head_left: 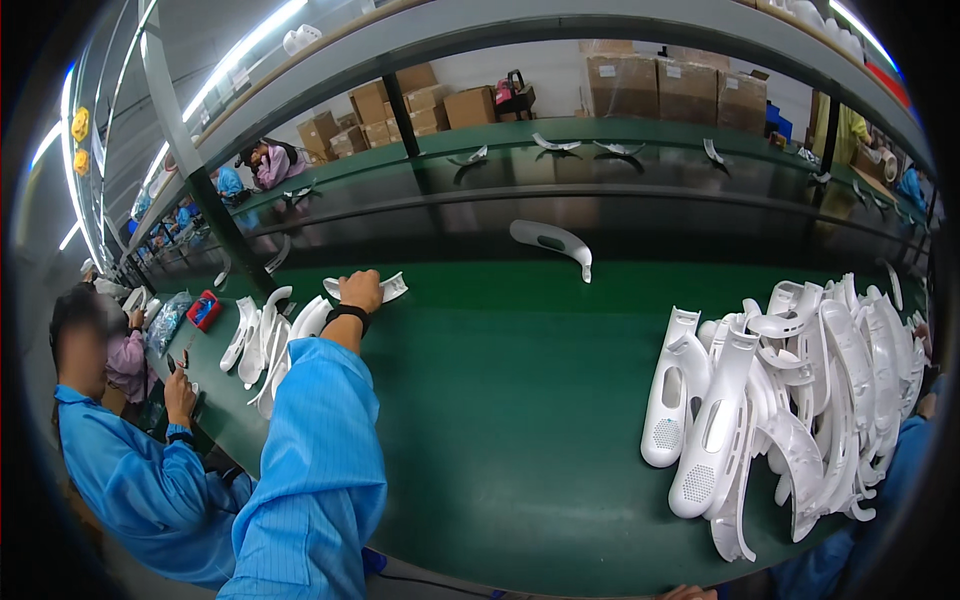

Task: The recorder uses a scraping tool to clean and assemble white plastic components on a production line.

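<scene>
I have my left hand [361,290] stretched out to the far left of the table [500,430], its grip closed over the middle of a curved white piece [395,288], fingers wrapped across the top. That piece sits just beyond and beside a small group of white pieces [268,330]. I cannot tell whether it rests on the table or is lifted.

I judge the work to be partway along: one piece is in hand, the small group lies to my left, and a far larger heap of white pieces [850,370] is piled on my right. Which side counts as finished I cannot tell from here.

The long axis of my piece runs sideways, close to level across my view, one end toward the left group and the other pointing right. Its right end shows a notched edge; my hand hides the middle.

A hand [690,593] shows at the bottom edge, too cut off for me to tell whose it is or what its grip is doing.
</scene>
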Demonstrator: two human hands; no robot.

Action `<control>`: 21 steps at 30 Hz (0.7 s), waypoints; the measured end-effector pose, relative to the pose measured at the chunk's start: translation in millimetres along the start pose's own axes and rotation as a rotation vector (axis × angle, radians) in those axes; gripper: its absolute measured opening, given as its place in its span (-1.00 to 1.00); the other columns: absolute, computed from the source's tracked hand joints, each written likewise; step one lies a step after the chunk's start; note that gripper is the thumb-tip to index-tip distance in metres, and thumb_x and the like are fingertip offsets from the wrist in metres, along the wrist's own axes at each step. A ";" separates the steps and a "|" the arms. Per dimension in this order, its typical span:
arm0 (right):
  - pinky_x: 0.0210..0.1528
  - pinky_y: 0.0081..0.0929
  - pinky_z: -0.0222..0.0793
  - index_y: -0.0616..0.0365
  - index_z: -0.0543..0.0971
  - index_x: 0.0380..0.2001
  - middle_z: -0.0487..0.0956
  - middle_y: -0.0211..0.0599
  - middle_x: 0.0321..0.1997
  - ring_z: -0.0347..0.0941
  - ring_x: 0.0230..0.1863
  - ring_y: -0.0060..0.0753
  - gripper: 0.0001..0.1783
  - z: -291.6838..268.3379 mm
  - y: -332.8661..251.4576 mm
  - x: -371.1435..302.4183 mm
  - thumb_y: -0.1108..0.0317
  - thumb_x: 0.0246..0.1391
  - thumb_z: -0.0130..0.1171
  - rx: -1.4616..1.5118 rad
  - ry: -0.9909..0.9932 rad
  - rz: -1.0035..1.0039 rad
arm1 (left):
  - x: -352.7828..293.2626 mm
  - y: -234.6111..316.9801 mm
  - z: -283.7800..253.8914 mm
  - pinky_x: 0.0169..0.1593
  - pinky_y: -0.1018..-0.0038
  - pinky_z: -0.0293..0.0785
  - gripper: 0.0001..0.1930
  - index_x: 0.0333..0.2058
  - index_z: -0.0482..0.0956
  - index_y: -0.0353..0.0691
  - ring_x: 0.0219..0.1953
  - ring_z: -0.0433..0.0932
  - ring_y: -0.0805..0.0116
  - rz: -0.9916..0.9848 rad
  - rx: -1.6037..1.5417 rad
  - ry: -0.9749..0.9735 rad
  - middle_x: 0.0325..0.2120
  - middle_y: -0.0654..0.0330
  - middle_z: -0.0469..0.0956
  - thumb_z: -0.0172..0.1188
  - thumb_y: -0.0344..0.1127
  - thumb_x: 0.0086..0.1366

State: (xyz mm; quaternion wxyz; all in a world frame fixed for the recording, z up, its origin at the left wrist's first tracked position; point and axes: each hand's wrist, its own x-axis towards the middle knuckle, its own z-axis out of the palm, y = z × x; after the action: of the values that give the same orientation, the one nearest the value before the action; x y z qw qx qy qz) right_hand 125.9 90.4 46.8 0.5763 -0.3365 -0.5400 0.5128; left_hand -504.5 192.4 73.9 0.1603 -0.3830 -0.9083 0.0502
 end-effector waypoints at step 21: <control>-0.59 -0.57 0.18 0.20 0.30 -0.63 0.33 -0.41 -0.70 0.20 -0.67 -0.60 -0.66 -19.2 10.2 -4.1 0.32 0.23 -0.11 -0.317 -0.089 -0.045 | -114.3 146.0 -194.7 -0.55 0.59 0.24 -0.74 -0.47 0.51 -0.34 -0.60 0.35 0.63 0.224 -1.284 -0.226 -0.61 0.32 0.47 0.02 -0.25 0.27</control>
State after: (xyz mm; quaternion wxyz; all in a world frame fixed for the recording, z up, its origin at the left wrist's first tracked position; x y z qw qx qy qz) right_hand 142.6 92.2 32.4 0.5030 -0.3880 -0.6464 0.4226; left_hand -266.1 207.3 197.5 -0.2022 -0.4872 -0.7236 -0.4451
